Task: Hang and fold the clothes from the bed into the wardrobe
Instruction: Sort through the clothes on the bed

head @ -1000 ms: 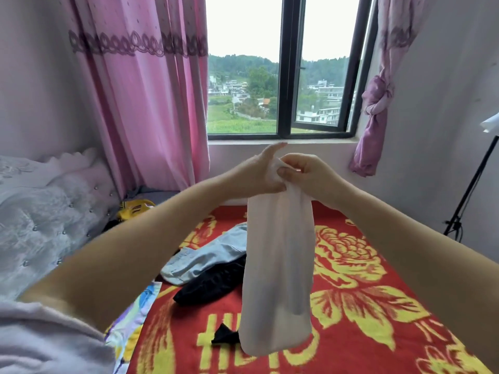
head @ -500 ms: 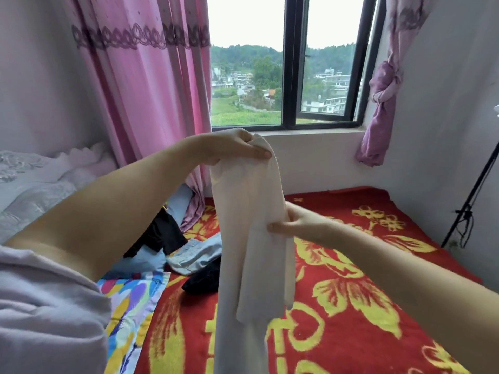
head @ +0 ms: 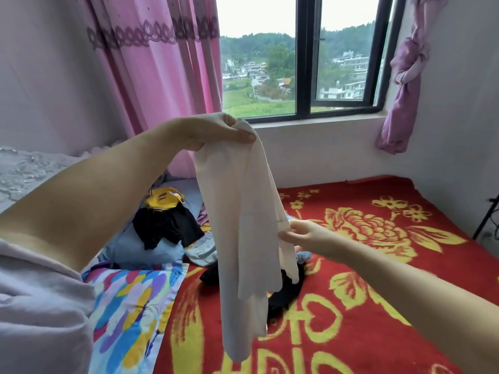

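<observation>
Fingers of the left hand [head: 216, 132] pinch the top of a cream garment [head: 243, 217]; fingers of the right hand [head: 302, 234] pinch its right edge, lower down.
Garment: hangs lengthwise in the air above the red and yellow blanket [head: 378, 279]. Beneath and behind it on the bed: black clothing [head: 164, 225], a yellow item [head: 163, 198], pale blue denim [head: 201, 251], a multicoloured sheet [head: 129, 306]. Pink curtain [head: 162, 76] to the left of the window [head: 305, 63].

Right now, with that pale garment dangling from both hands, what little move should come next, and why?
Probably the right hand lifts its pinched edge up toward the left hand, doubling the white garment, since it hangs long above the red blanket, gripped at the top and partway down.
</observation>
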Tool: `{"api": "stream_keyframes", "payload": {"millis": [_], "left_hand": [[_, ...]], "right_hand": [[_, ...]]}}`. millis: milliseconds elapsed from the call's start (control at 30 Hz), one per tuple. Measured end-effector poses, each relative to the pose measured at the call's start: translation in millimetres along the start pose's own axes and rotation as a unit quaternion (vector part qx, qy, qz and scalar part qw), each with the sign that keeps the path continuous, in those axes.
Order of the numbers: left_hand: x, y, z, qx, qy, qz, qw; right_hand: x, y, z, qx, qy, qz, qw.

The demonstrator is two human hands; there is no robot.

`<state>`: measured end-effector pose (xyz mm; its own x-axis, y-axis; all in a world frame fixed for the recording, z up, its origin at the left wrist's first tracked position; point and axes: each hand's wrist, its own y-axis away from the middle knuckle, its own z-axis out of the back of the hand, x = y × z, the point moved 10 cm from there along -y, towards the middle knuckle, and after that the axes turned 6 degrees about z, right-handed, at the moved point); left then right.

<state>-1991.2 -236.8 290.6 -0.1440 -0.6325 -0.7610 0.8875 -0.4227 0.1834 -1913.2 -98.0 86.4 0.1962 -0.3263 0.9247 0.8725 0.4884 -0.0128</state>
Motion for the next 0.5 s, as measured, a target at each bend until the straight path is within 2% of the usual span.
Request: {"api": "stream_keyframes", "payload": {"millis": [100, 167, 267, 367, 500], "left_hand": [[-9.4, -2.2, -4.4, -0.004, -0.003, -0.008, 1.000], [-16.3, -5.2, -9.2, -0.003, -0.001, -0.017, 1.000], [-27.6, -8.4, -16.1, 0.008, -0.007, -0.033, 0.999], [-32.6, -14.6, -16.7, -0.004, -0.022, -0.039, 0.999], [-32.5, -35.9, -25.6, -0.034, -0.066, -0.042, 0.996]], "right_hand": [[14.2, -9.3, -28.5, 0.023, 0.043, 0.039, 0.998], [9.7, -19.9, -27.1, -0.039, 0.099, 0.039, 0.994], [-0.9, -23.3, -4.2, -0.157, 0.097, 0.011, 0.983], [-13.5, -12.7, 25.1, -0.203, 0.076, -0.021, 0.976], [-37.7, 25.0, 97.7, -0.284, 0.144, -0.091, 0.944]]}}
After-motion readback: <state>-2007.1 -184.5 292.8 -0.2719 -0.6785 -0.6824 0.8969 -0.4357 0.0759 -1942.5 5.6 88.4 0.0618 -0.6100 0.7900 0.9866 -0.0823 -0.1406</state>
